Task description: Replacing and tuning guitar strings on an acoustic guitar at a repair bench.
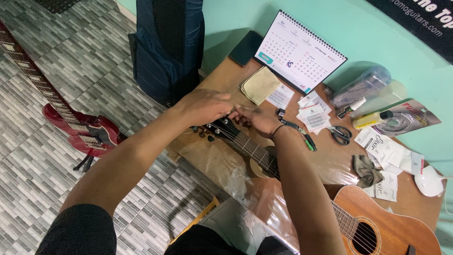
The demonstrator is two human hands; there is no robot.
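Both hands meet at the head of the acoustic guitar (283, 174), which lies across the brown table (222, 160). Left hand (204, 106) curls over the top of the headstock (222, 128), fingers bent down around it near the tuning pegs (203, 132); whether it pinches a peg or a string end cannot be told, since the knuckles hide the fingertips. Right hand (257, 120) sits just beside it on the far side of the headstock, fingers drawn together as if nipping something thin, though what is between them is too small to make out

The guitar's long axis runs on a slant from the headstock at the middle of the view down to the body (377, 226) at the lower right corner, close to the person. So the neck (255, 151) passes under the right forearm, and the headstock is the far end, reached with both arms stretched out. The left hand covers the pegs on the near edge and is the closer of the two to them

Around them lie a desk calendar (299, 52), a folded cloth (259, 85), scissors (339, 134), a small yellow bottle (370, 120), paper packets (384, 151) and a white mouse (428, 181). A red electric guitar (71, 123) stands on the tiled floor (94, 56) to the left
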